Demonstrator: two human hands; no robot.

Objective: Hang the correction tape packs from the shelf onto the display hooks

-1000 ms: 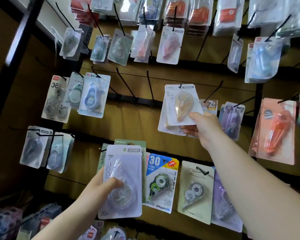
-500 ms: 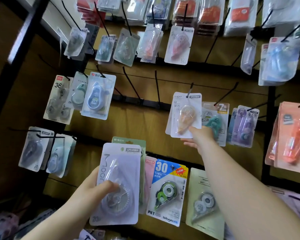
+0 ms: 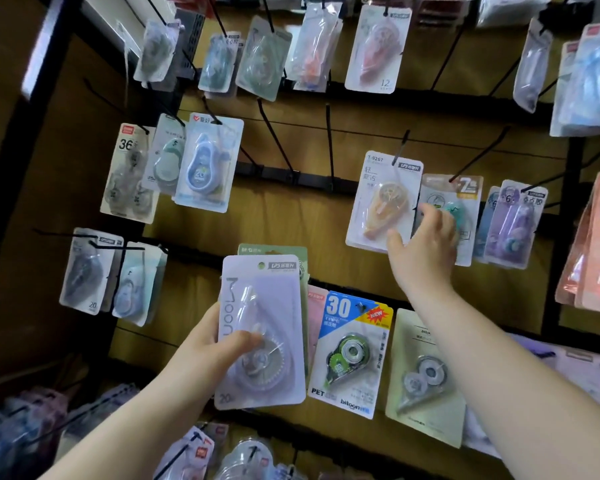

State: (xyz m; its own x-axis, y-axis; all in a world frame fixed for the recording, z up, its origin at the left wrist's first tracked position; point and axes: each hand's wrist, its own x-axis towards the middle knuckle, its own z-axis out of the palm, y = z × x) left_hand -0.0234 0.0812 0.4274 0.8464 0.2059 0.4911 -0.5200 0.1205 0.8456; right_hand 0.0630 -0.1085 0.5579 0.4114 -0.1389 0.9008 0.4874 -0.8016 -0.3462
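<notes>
One pack (image 3: pixel 269 299) in L fingers (image 3: pixel 238 344)

Dim warm light, glare upper left, blurred, warped edges

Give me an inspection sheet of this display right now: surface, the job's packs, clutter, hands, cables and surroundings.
Surface: wooden back panel crossed by black hook rails.
Job's things: lavender Moon pack in hand, not yet hung; peach pack hanging on a hook.
Clutter: blue 30 pack and many other hung packs; bare hooks in the middle row.
Grippers: left hand grips the Moon pack, thumb across its front; right hand open beside the peach pack's lower corner.
Cables: nothing seen.
Surroundings: black shelf frame at left.
</notes>
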